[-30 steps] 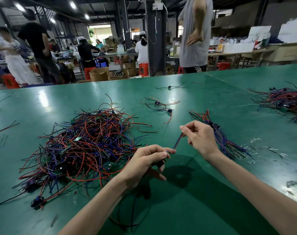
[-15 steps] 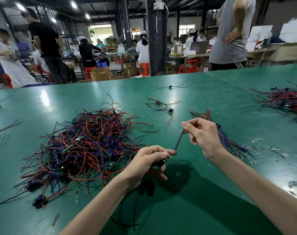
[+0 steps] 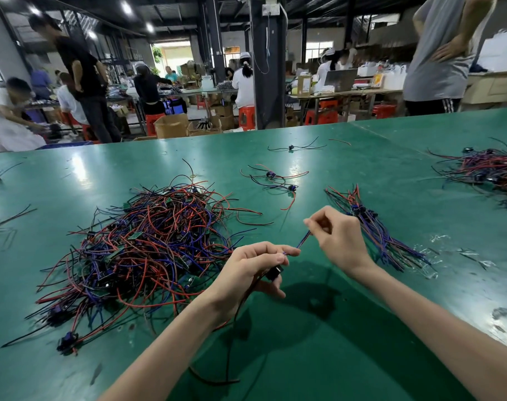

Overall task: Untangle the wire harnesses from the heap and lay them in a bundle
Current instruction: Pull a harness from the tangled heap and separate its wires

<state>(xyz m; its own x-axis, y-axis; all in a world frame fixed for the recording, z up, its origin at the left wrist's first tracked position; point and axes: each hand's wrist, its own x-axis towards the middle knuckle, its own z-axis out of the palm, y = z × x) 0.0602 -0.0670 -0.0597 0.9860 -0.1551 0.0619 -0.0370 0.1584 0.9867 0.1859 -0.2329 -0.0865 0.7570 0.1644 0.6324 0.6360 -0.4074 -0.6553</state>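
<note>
harness [image 3: 303,241] showing thin blue-red strands | stretching taut toward 1 o'clock | left hand [image 3: 252,267], right hand [image 3: 340,238] both pinching it

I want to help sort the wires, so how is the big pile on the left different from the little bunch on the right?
The heap is far bigger than the bundle. The heap's wires loop and cross every way; the bundle's lie side by side, pointing one way. The heap spreads wide and round; the bundle is long and narrow. Both are red, blue and black wires on the green table.
</note>
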